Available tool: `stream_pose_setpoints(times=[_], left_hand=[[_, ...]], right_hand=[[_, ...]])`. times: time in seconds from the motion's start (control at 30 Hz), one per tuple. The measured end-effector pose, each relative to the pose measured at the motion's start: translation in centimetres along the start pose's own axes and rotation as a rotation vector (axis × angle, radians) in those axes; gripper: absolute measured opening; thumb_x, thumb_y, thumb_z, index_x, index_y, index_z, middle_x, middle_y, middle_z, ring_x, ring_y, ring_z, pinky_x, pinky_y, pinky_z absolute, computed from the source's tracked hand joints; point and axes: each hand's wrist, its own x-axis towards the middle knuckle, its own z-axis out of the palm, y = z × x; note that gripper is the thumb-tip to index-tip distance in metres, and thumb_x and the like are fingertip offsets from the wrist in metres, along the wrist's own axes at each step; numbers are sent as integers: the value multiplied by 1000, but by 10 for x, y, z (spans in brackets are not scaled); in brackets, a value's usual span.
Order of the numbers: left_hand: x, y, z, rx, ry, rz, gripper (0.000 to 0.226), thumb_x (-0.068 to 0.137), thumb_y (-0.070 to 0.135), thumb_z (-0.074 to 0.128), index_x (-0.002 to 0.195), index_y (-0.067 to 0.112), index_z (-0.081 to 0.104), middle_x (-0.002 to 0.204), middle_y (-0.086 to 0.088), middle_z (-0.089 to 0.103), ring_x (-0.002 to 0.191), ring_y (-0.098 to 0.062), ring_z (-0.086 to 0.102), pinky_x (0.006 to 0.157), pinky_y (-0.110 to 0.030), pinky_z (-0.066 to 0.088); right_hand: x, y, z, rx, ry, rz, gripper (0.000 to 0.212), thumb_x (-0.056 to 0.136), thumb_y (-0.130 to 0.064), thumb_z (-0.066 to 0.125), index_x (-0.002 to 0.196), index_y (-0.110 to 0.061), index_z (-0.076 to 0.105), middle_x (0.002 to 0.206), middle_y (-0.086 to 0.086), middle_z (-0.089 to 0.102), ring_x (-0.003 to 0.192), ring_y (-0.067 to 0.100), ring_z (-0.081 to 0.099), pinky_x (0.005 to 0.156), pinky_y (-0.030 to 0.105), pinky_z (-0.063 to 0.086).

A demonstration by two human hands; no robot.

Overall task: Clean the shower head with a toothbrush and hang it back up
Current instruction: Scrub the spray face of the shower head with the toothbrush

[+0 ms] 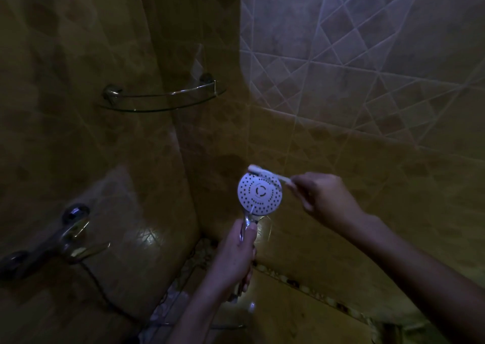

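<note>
White disc: the shower head (pixel 259 191) is held up in the air, low in the corner where the two tiled walls meet, its perforated face turned up and outward.
Left hand: the left hand (pixel 236 254) is wrapped tight round the chrome handle (pixel 246 225) just below the disc, thumb lying up along it.
Right hand: the right hand (pixel 325 196) comes in from the right with its fingers curled round the toothbrush's handle.
Toothbrush: the toothbrush (pixel 265 173), white and a little blurred, crosses the disc's upper right edge, its head at the top rim.
Room to move: the disc stands apart from both walls; the glass shelf (pixel 162 102) is well above it.
Shelf: curved glass with a metal rail, fixed across the corner.
Tap: a chrome mixer tap (pixel 63 238) sits on the left wall, a dark hose (pixel 105 291) dropping from it.
Walls: brown tiles, very dim; the right wall (pixel 367 55) is lit bluish at the top, with diagonal grout lines.
Floor edge: a pebbled strip (pixel 301 283) runs along the foot of the right wall.
</note>
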Motion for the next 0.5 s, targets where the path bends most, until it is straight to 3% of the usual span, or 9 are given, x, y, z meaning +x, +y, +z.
stream_pose_setpoints(times=[0.07,0.17,0.23,0.3,0.37,0.43,0.5], left_hand=[[1,-1,-2,26,23,3,30,101,52,41,79,33,47,61,1,49,32,-13,41,33,-22,32],[1,-1,-7,29,30,2,30,101,52,42,82,30,47,63,-1,51,33,-15,41,34,-22,34],[1,0,-10,5,16,4,30,102,49,42,83,27,47,63,-2,50,32,-16,39,34,-22,33],[1,0,-13,-17,16,-2,31,103,47,42,84,24,46,63,-2,50,31,-16,38,34,-21,34],[0,0,-16,-39,14,-18,33,103,48,41,80,26,45,62,-2,49,30,-15,39,34,-20,33],[-2,0,-20,-70,0,-46,34,102,52,42,78,29,46,61,0,49,31,-14,39,34,-19,33],[-2,1,-25,-95,-20,-65,34,101,54,42,82,27,46,62,1,49,32,-13,39,34,-19,33]], right_hand=[[5,0,0,14,25,3,26,99,-30,57,89,-13,75,68,-2,65,55,12,60,51,34,55],[1,-15,9,39,-162,-139,27,100,-33,56,91,-16,75,72,-3,67,57,12,62,52,29,52],[6,-11,13,-19,-82,-17,30,99,-33,54,86,-13,73,70,0,66,57,18,62,53,34,52],[10,-8,12,-23,38,65,31,99,-31,54,82,-12,71,67,-1,63,55,15,58,52,31,48],[7,-16,13,69,-45,-54,28,100,-31,54,90,-14,74,70,-5,64,56,8,57,52,22,46],[-1,-25,18,90,-183,-172,26,100,-31,55,98,-16,75,75,-5,67,57,8,60,51,21,49],[0,-19,19,52,-62,-63,22,97,-28,60,97,-14,77,73,-3,68,56,10,61,50,29,55]])
